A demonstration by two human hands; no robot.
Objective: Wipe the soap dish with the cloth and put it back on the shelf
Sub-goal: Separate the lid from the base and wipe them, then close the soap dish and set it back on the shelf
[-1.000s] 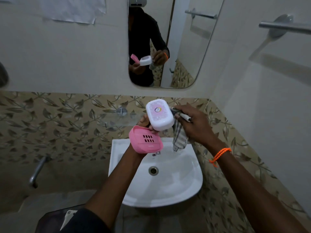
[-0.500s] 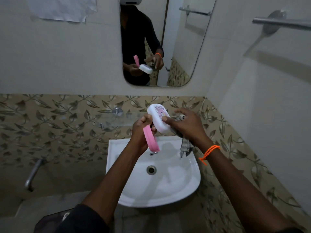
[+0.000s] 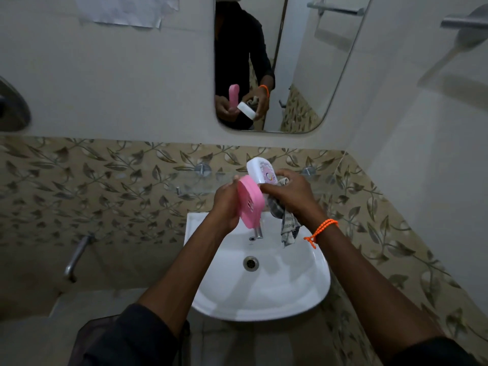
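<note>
The pink soap dish base (image 3: 249,203) is held upright on edge by my left hand (image 3: 225,204), above the back of the sink. My right hand (image 3: 289,196) grips the dish's white lid (image 3: 261,173), with its thumb on the lid's lower edge. The same hand also holds a grey striped cloth (image 3: 286,224), which is bunched in the palm and hangs down over the basin. The lid sits just above and behind the pink base, touching it. A clear glass shelf (image 3: 163,184) runs along the wall behind both hands.
A white sink (image 3: 264,291) with a drain (image 3: 250,263) and a small tap (image 3: 257,232) lies below the hands. A mirror (image 3: 303,62) hangs above. A metal pipe (image 3: 76,256) sticks out at the left, and a towel bar (image 3: 462,22) is at the upper right.
The pink base has swung from flat to upright on edge. My right hand has moved in and taken hold of the white lid, with the cloth still in it.
</note>
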